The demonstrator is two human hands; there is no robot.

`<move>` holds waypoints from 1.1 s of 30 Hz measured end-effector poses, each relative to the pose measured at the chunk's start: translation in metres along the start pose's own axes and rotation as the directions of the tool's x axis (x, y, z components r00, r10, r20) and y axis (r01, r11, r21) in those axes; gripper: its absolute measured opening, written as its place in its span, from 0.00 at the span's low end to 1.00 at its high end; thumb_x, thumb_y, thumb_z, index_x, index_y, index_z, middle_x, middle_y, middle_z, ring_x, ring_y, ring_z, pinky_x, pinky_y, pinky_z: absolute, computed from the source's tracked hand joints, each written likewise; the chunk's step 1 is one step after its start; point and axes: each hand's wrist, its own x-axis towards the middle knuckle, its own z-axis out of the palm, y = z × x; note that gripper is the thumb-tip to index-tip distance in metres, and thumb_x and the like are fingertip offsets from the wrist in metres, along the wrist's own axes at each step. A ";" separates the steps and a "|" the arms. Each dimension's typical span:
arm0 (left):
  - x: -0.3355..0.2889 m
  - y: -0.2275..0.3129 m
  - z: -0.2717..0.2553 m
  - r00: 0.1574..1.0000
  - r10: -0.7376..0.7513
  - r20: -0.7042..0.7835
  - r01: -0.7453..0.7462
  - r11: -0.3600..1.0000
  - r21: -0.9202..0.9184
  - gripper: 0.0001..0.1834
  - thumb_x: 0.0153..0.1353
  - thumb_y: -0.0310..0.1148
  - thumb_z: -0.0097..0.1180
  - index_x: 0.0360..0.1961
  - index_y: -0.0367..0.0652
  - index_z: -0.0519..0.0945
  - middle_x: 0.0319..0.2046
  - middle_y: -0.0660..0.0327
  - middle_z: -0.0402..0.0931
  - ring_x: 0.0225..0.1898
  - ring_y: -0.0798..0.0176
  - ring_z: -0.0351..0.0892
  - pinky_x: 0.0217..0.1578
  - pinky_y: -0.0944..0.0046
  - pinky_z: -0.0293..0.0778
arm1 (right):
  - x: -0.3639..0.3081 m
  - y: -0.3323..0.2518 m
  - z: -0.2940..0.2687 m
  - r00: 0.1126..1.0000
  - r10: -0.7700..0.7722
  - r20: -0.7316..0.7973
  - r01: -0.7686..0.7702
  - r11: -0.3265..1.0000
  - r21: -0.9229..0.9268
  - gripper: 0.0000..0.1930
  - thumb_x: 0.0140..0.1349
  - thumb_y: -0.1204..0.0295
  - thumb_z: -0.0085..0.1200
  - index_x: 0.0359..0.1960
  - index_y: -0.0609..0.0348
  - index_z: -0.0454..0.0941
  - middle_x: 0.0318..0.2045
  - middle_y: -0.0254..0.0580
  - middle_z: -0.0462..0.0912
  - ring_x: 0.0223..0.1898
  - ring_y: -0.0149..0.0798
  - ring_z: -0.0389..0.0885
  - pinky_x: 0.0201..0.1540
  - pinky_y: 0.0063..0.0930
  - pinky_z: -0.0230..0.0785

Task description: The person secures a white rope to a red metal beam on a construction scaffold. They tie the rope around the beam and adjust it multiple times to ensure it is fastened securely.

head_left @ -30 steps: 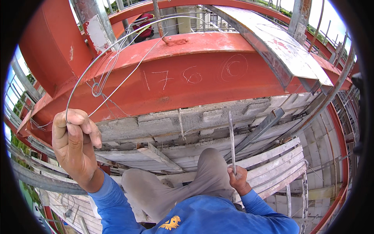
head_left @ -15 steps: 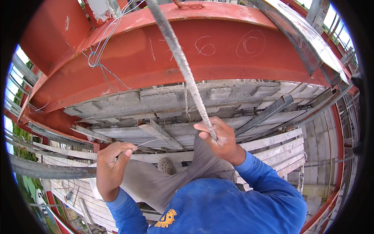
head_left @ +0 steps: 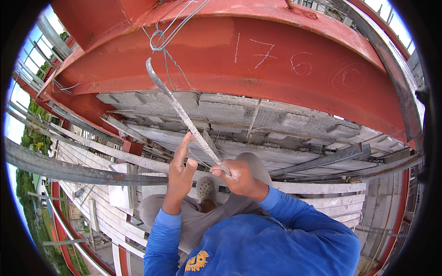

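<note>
Head view shows a large red steel beam point(head_left: 258, 60) arching across the top, chalk marks on its face, with grey concrete slabs point(head_left: 239, 115) and wooden planks point(head_left: 331, 188) below it. Thin wire point(head_left: 159, 41) hangs looped at the beam's upper left edge. A long, cement-crusted steel bar point(head_left: 182, 115) with a hooked tip slants up toward that wire, likely angled to reach it. The right hand point(head_left: 237, 177) has its fingers closed round the bar's lower end. The left hand point(head_left: 181, 172) is open, fingers stretched upward beside the bar, just short of touching it. Blue sleeves and grey trousers hide the footing; one shoe point(head_left: 205, 188) peeks out.
</note>
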 end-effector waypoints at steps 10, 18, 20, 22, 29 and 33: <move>-0.014 -0.024 -0.014 0.969 -0.224 -0.101 0.197 0.955 -0.222 0.32 0.82 0.49 0.50 0.76 0.37 0.65 0.51 0.62 0.72 0.51 0.66 0.74 0.55 0.63 0.71 | 0.039 0.014 0.028 0.987 0.019 0.161 -0.009 0.998 -0.063 0.13 0.72 0.63 0.65 0.44 0.62 0.86 0.34 0.56 0.86 0.33 0.60 0.83 0.38 0.43 0.77; -0.016 -0.051 -0.009 0.969 -0.151 -0.195 0.147 0.988 -0.036 0.31 0.83 0.47 0.46 0.73 0.30 0.66 0.53 0.54 0.73 0.55 0.58 0.76 0.59 0.58 0.72 | 0.038 0.028 0.035 0.967 0.173 0.188 -0.168 0.985 -0.042 0.20 0.76 0.54 0.59 0.43 0.63 0.83 0.29 0.59 0.82 0.29 0.61 0.79 0.34 0.46 0.71; -0.005 -0.036 0.002 0.975 -0.119 -0.186 0.118 0.993 -0.016 0.29 0.82 0.43 0.47 0.71 0.28 0.69 0.51 0.48 0.74 0.53 0.52 0.75 0.57 0.56 0.71 | 0.033 0.032 0.038 0.964 0.202 0.174 -0.207 0.978 0.006 0.20 0.77 0.54 0.59 0.43 0.63 0.83 0.26 0.56 0.81 0.27 0.54 0.78 0.34 0.44 0.71; -0.002 -0.039 0.007 0.974 -0.049 -0.221 0.053 0.998 0.015 0.27 0.81 0.42 0.50 0.67 0.29 0.70 0.42 0.52 0.69 0.43 0.55 0.70 0.50 0.57 0.70 | 0.024 0.039 0.041 0.959 0.242 0.147 -0.249 0.968 0.032 0.19 0.78 0.55 0.58 0.43 0.63 0.83 0.24 0.52 0.80 0.25 0.45 0.77 0.33 0.41 0.70; 0.001 -0.028 0.006 0.954 -0.001 -0.301 0.041 0.991 0.126 0.20 0.78 0.39 0.55 0.62 0.37 0.74 0.38 0.55 0.67 0.37 0.57 0.67 0.42 0.56 0.69 | 0.032 0.014 0.034 0.905 0.367 0.216 -0.404 0.900 0.163 0.21 0.77 0.52 0.60 0.41 0.62 0.83 0.26 0.30 0.79 0.29 0.25 0.73 0.33 0.26 0.67; 0.004 -0.052 -0.011 0.938 -0.081 -0.337 0.115 0.990 0.082 0.21 0.77 0.43 0.59 0.57 0.36 0.77 0.40 0.56 0.76 0.37 0.59 0.75 0.40 0.57 0.74 | 0.032 0.020 0.042 0.873 0.411 0.260 -0.466 0.862 0.201 0.21 0.77 0.52 0.60 0.42 0.62 0.83 0.27 0.30 0.79 0.29 0.25 0.73 0.33 0.24 0.66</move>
